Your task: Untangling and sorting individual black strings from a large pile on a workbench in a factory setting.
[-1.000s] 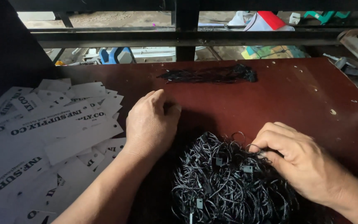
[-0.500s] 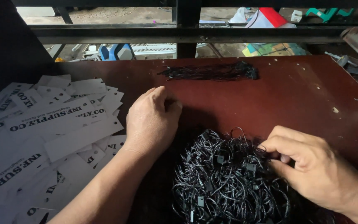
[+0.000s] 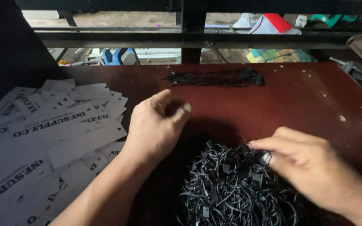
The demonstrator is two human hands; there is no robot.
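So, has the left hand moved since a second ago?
Barely: the left hand stays between the white tags and the cord pile, thumb now lifted.

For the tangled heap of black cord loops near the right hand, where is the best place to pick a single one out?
Probably at the heap of black cord loops upper edge, where loops stick up free. Come from above right, as the right hand pinches there; deeper strands look tangled.
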